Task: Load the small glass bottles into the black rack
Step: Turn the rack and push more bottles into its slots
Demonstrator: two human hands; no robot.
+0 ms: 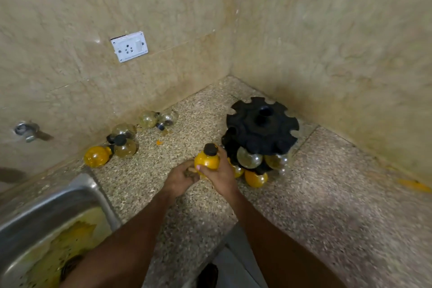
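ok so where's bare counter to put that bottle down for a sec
Bare counter lies right of the black rack, and between the sink and the hands. Crowded: loose bottles along the left wall, and the rack's foot.

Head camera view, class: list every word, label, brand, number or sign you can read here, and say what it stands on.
None can be read.
Held bottle in the right hand: no label shows.
Black rack: no marking shows.
Wall socket: plain, no lettering legible.
Bottles by the wall: blurred, no labels visible.
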